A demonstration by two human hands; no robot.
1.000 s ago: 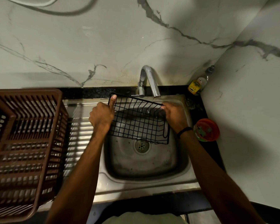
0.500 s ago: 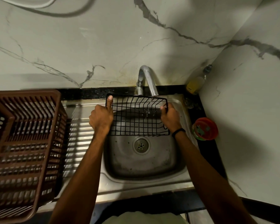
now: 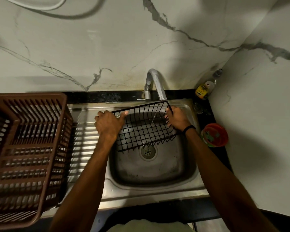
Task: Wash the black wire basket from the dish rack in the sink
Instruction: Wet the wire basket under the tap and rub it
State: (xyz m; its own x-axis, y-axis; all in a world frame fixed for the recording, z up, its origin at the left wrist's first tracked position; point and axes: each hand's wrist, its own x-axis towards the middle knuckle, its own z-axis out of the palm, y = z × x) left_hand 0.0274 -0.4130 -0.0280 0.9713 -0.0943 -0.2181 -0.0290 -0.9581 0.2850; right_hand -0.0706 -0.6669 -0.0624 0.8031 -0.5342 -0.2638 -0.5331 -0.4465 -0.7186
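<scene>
The basket (image 3: 146, 129) hangs tilted over the sink (image 3: 157, 174) under the tap's (image 3: 155, 82) thin stream, with the left hand (image 3: 108, 125) gripping its left rim and the right hand (image 3: 177, 118) its far right corner. Wet wire may slip either grip, dropping the basket or knocking the tap.

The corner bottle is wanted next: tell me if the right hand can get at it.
Probably, once freed: the right hand grips the black wire basket, but the bottle stands close behind it, with nothing between.
</scene>
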